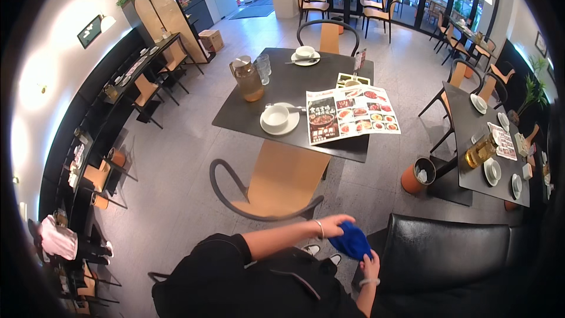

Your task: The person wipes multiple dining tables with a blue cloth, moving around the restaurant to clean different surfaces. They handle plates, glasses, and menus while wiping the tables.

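A bunched blue cloth (351, 240) is held in front of my body by both hands. My left hand (336, 225), with a bracelet at the wrist, grips its upper left end. My right hand (370, 265), also with a bracelet, pinches its lower right end. Beyond a wooden chair (278, 181) stands a dark table (282, 79). On it are a white bowl (276, 116) on a plate, a second bowl (305, 52) on a plate, a pitcher (248, 81), ribbed glasses (263, 68) and a printed picture menu (353, 115).
A black padded bench (446, 247) is at the right, near my right hand. Behind it are an orange bin (418, 176) and another set table (468, 119). A person (59, 238) in a light top is at the far left, beside a long row of tables and chairs.
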`<state>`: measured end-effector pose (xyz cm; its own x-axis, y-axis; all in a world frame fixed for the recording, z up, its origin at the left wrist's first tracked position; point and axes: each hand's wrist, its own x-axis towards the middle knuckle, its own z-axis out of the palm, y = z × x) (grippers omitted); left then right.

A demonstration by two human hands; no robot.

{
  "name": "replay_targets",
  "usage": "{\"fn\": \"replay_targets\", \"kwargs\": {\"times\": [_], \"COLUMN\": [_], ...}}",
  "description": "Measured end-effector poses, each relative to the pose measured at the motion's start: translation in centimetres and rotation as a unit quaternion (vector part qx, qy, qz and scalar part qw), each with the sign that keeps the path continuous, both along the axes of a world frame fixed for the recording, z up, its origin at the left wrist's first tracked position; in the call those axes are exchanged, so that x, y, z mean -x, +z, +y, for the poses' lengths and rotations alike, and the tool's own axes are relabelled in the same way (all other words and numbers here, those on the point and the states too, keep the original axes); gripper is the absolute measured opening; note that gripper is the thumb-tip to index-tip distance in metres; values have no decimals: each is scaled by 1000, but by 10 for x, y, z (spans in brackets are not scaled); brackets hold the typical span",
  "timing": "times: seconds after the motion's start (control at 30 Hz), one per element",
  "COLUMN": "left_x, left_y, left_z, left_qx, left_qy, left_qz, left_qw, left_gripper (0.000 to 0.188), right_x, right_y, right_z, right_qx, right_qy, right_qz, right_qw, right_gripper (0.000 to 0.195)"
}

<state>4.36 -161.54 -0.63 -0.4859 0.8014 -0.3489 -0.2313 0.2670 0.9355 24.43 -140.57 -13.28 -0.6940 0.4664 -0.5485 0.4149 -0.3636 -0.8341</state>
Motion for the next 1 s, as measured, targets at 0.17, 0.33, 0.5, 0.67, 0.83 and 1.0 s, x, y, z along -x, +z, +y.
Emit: {"fn": "replay_targets", "kwargs": {"times": [0.17, 0.33, 0.5, 0.67, 0.83, 1.0], "left_x": [9, -3, -8, 12, 53, 76], "left_y": [39, 43, 23, 36, 36, 16], "left_z": [-3, -10, 32, 82, 87, 77], "left_qx": [71, 65, -56, -87, -128, -139], "left_qy": [146, 256, 268, 92, 24, 80], "left_qz": [-21, 15, 154, 196, 139, 72], "left_qw": [986, 964, 949, 972, 982, 984], "left_gripper": [49, 33, 33, 41, 42, 40], "right_x": [58, 99, 155, 203, 248, 302], "right_y": [-8, -10, -39, -45, 32, 103], "right_z": [38, 45, 22, 17, 28, 25], "right_qx": [-201, -175, 39, -16, -359, -587], "right_qy": [137, 122, 319, 495, 542, 560], "right_qz": [155, 168, 6, 13, 67, 81], "right_qw": [957, 962, 947, 869, 757, 579], "right_gripper": [46, 51, 45, 35, 29, 24]}}
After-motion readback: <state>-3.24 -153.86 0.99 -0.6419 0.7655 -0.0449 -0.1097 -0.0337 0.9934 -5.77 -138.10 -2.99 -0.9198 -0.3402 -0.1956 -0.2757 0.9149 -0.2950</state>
